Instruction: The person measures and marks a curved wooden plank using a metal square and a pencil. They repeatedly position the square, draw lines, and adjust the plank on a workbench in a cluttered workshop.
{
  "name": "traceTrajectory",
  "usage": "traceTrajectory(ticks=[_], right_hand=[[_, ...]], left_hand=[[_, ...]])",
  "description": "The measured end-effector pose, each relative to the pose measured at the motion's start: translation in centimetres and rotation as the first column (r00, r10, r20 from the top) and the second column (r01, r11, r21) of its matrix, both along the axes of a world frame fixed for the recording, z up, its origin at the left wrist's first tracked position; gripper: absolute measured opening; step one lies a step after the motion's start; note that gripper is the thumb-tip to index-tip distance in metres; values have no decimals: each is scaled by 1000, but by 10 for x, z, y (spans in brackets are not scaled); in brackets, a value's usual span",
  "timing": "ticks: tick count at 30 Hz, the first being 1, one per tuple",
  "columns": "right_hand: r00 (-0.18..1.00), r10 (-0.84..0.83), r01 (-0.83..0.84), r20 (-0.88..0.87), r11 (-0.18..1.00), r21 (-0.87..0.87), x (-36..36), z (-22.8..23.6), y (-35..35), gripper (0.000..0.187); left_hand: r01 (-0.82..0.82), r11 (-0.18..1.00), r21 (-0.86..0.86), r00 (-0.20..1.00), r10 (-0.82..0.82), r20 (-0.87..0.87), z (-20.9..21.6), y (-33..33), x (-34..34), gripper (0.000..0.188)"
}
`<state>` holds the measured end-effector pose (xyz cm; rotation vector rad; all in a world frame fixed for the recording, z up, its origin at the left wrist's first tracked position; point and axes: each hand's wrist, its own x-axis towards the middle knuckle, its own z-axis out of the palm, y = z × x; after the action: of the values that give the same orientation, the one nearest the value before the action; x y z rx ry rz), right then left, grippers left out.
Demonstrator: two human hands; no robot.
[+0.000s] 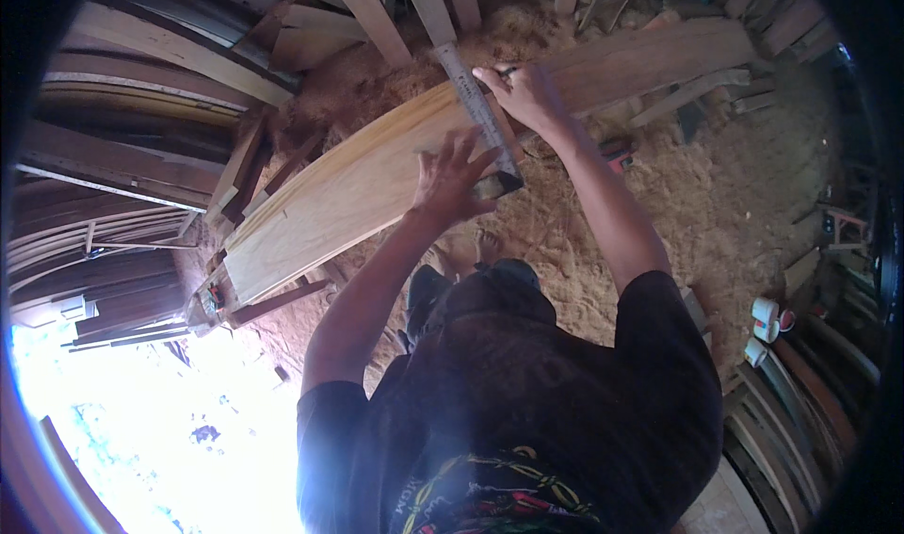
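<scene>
A long pale wooden board (330, 200) lies slantwise in front of me. Across its right end rests a try square (478, 110), its metal blade reaching to the far edge and its dark stock against the near edge. My left hand (444, 178) presses down there, fingers spread over the wood and thumb side at the stock, holding the square in place. Close to the far part of the blade, my right hand (527, 96) is closed in a pinch on a thin dark pencil (509, 71), mostly hidden by the fingers.
A darker plank (650, 58) extends to the right beyond the board. Stacked timber (113, 157) lines the left, with more pieces at the back and right. Sawdust covers the floor (659, 195). A red and black tool (617, 153) lies beside my right forearm.
</scene>
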<state>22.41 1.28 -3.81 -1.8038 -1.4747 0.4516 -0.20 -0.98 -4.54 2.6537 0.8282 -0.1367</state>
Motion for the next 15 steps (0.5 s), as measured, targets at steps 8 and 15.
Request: traceTrajectory(ticks=[8, 15], right_hand=[[994, 1, 2, -107, 1000, 24, -27, 0, -131, 25], [417, -442, 427, -794, 867, -258, -87, -54, -171, 37]], left_hand=[[-2, 1000, -4, 999, 2, -37, 1, 2, 4, 93], [19, 998, 53, 994, -13, -111, 0, 3, 7, 94]])
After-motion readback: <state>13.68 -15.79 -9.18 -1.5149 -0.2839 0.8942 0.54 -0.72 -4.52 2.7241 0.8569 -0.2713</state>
